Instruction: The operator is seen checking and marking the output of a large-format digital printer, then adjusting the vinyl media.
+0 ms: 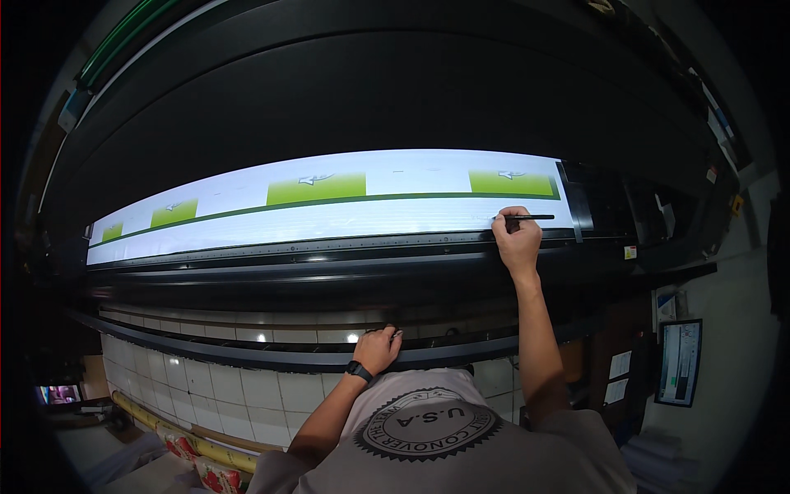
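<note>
My right hand (pixel 518 240) is closed round a slim black pen (pixel 540 217). It lies over the white lower margin at the right end of a long printed sheet (pixel 329 220). Green blocks with a grey logo line the sheet above a dark green stripe. The sheet rests in the opening of a wide black printer (pixel 354 90). My left hand (pixel 377 351), below a dark wristwatch, is curled close to my body beside the printer's lower bar (pixel 288 357). What its fingers hold, if anything, is too small to make out.
A ruled strip (pixel 329 249) edges the sheet along the front. On the right stands a monitor (pixel 680 362) near papers on a dark panel. A yellow roll (pixel 156 418) and a small lit screen (pixel 58 394) are at lower left. White floor tiles (pixel 255 391) show below.
</note>
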A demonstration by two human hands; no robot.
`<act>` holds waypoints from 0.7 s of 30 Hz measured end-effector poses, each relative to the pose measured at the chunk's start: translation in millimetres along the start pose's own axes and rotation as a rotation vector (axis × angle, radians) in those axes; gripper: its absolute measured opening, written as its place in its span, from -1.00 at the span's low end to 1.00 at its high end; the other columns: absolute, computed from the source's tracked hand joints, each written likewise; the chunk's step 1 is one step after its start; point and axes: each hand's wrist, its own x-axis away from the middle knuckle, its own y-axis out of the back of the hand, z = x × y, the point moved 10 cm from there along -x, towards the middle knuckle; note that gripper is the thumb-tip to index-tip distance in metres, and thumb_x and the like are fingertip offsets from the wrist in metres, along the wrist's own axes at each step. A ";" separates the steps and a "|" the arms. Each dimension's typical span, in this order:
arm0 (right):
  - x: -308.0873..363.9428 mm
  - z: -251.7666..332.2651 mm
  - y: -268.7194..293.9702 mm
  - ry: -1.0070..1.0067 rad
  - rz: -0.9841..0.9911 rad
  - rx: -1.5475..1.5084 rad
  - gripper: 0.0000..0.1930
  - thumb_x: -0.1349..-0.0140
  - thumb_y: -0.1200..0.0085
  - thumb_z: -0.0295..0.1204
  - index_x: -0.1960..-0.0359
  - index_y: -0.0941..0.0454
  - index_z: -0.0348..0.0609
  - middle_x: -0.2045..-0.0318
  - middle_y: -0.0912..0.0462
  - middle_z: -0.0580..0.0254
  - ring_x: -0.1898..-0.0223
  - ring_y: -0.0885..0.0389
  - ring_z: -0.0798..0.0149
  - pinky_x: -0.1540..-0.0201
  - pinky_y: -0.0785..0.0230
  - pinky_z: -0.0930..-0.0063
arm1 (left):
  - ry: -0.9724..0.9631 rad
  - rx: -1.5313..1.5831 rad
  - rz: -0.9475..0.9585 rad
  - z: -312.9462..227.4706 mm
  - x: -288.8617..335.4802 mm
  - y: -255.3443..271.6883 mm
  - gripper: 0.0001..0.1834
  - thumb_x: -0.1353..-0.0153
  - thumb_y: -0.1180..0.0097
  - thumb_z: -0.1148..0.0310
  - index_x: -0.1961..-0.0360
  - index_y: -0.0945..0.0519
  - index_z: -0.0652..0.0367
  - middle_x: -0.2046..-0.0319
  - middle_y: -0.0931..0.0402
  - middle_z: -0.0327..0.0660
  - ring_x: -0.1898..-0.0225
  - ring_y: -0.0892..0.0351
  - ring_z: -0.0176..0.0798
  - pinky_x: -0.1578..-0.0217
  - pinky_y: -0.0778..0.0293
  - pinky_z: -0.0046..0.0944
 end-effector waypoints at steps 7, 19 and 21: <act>17.9 27.7 2.6 0.219 -0.010 -0.001 -0.95 -0.10 -0.16 -0.56 0.44 -0.56 -0.28 0.52 -0.57 0.17 0.58 -0.55 0.33 0.48 -0.38 0.51 | -0.037 -0.004 -0.026 -5.3 1.8 4.5 -0.74 -0.27 -0.10 0.22 0.32 -0.60 0.23 0.52 -0.62 0.08 0.44 -0.64 0.17 0.33 -0.54 0.07; 223.0 49.1 -34.1 0.293 0.291 -0.192 -0.84 -0.16 -0.20 -0.58 0.21 -0.65 -0.28 0.37 -0.62 0.08 0.35 -0.63 0.11 0.30 -0.49 0.33 | -0.062 -0.028 -0.022 -8.7 5.3 4.3 -0.78 -0.31 -0.07 0.23 0.34 -0.53 0.17 0.51 -0.61 0.04 0.42 -0.63 0.16 0.34 -0.52 0.07; 227.3 19.1 -12.0 0.297 0.264 -0.022 -0.82 -0.07 -0.19 -0.60 0.25 -0.65 -0.25 0.38 -0.64 0.08 0.34 -0.62 0.07 0.25 -0.44 0.26 | -0.075 -0.027 -0.033 -9.7 4.8 5.3 -0.78 -0.32 -0.07 0.23 0.34 -0.53 0.17 0.50 -0.61 0.04 0.42 -0.63 0.16 0.33 -0.52 0.07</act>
